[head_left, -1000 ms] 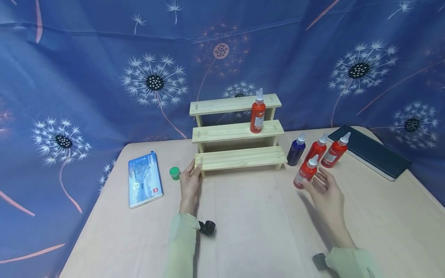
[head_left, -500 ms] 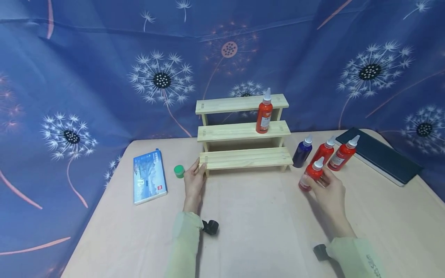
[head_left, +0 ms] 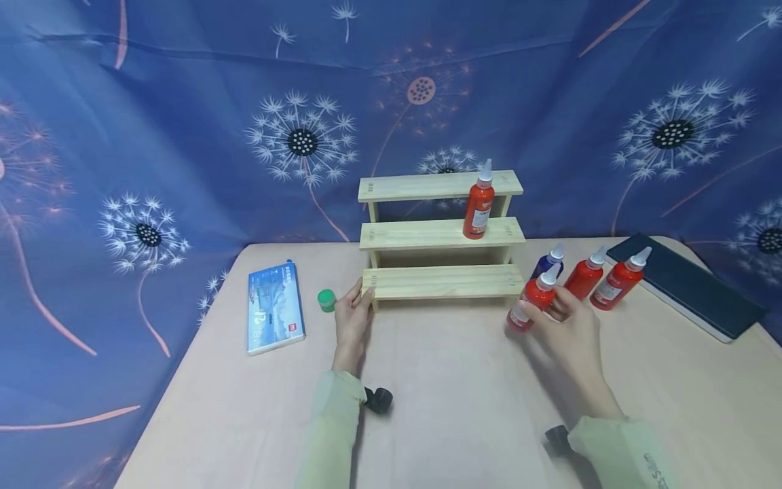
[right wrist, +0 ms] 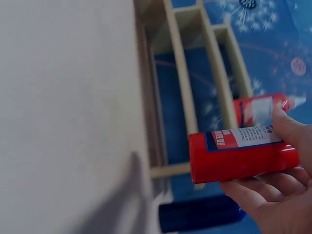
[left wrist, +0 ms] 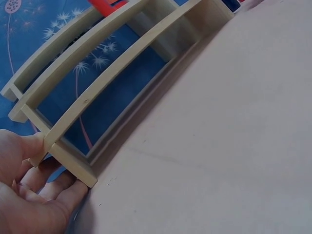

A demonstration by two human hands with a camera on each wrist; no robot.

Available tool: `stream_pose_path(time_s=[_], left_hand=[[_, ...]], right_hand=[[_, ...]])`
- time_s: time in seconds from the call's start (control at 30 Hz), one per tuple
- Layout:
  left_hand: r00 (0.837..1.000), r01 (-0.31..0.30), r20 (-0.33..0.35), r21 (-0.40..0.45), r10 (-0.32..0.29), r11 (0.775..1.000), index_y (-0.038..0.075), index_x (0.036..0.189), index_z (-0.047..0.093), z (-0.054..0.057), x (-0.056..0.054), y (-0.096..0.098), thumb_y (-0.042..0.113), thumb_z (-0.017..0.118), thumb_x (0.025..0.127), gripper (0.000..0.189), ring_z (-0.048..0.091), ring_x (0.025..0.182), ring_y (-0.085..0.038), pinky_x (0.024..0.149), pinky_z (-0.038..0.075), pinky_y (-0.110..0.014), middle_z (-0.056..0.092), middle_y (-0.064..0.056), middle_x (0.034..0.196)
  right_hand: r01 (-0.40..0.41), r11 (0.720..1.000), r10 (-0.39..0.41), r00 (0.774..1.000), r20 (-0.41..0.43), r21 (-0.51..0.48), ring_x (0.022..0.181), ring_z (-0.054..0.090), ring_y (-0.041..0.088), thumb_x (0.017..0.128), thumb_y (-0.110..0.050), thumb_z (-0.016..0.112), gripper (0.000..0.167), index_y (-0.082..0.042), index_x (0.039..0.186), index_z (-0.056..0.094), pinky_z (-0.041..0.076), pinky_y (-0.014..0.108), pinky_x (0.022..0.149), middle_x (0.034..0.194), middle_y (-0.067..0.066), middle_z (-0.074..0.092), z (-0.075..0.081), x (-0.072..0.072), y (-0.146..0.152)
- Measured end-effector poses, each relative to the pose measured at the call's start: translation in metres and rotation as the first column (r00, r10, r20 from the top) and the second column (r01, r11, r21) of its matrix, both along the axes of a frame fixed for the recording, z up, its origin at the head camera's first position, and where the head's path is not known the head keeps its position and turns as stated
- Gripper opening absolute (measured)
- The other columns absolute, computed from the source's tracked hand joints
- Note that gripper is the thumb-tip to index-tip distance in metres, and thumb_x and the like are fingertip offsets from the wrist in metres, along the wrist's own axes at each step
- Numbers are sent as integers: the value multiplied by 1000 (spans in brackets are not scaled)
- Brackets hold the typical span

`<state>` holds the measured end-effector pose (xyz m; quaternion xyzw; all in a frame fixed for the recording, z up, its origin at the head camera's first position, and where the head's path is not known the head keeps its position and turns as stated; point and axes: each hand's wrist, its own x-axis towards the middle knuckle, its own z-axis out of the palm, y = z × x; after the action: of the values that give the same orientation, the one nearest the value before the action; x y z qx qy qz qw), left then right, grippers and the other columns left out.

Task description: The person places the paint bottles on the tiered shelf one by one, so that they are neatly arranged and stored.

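Red, the held bottle point(head_left: 529, 307) lay right of centre in the head view, just beside the right end of the wooden rack point(head_left: 442, 282). My right hand point(head_left: 573, 337) had thumb and fingers clamped around its body from the right — a side grip that presumably left nozzle and base free. My left hand point(head_left: 352, 324), left of centre, gripped the left end of the lowest tier, thumb above and fingers by the leg, probably to steady so light a frame. Toward the right of the middle tier stood the shelved red bottle point(head_left: 478, 213); at right, the blue bottle point(head_left: 546, 263) and two red bottles point(head_left: 583, 277) were grouped, likely for easy reach. My bottle leaned, its white, pointed nozzle toward upper right. Its body was smooth and glossy — the label white, with red and blue areas, its small print unreadable to me.
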<state>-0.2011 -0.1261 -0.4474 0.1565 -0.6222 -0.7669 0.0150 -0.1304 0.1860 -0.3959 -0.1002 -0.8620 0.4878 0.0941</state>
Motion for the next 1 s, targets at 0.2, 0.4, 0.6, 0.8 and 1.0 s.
stream_pose_path(time_s=[0.2, 0.4, 0.6, 0.8, 1.0], left_hand=[[1000, 15, -8, 14, -15, 1000, 0, 147, 37, 19, 11, 3, 7, 56, 99, 52, 48, 132, -29, 106, 46, -35, 43, -20, 146], [1000, 12, -16, 11, -12, 1000, 0, 146, 37, 18, 11, 2, 7, 56, 99, 51, 47, 132, -28, 107, 45, -36, 43, -20, 147], [1000, 18, -11, 5, -18, 1000, 0, 147, 37, 20, 12, 4, 8, 56, 100, 51, 48, 131, -28, 106, 46, -35, 43, -20, 146], [1000, 8, -14, -6, -8, 1000, -1, 146, 38, 12, 8, 2, 7, 56, 99, 51, 49, 130, -30, 106, 46, -37, 44, -21, 145], [1000, 5, -27, -9, -5, 1000, 3, 147, 38, -9, -4, 0, 12, 58, 99, 52, 50, 129, -28, 104, 48, -33, 45, -18, 145]], right_hand=[[-101, 995, 103, 985, -137, 16, 116, 61, 36, 89, -30, 74, 61, -5, 140, 52, 49, 2, 80, 127, 20, 63, 13, -11, -18], [-179, 984, 180, 972, -148, 17, 115, 63, 33, 88, -30, 74, 60, -6, 139, 53, 54, 19, 89, 126, 18, 65, 29, -24, -36], [-221, 975, 218, 955, -203, 8, 112, 65, 33, 88, -25, 76, 58, -4, 137, 55, 53, 41, 95, 121, 19, 67, 38, -38, -52], [-278, 960, 264, 941, -212, -37, 115, 63, 34, 88, -19, 75, 58, -2, 139, 52, 53, 47, 98, 125, 20, 65, 43, -52, -67], [-298, 953, 280, 932, -232, -48, 109, 66, 34, 88, -20, 75, 54, -2, 136, 55, 54, 46, 97, 122, 20, 66, 49, -65, -78]])
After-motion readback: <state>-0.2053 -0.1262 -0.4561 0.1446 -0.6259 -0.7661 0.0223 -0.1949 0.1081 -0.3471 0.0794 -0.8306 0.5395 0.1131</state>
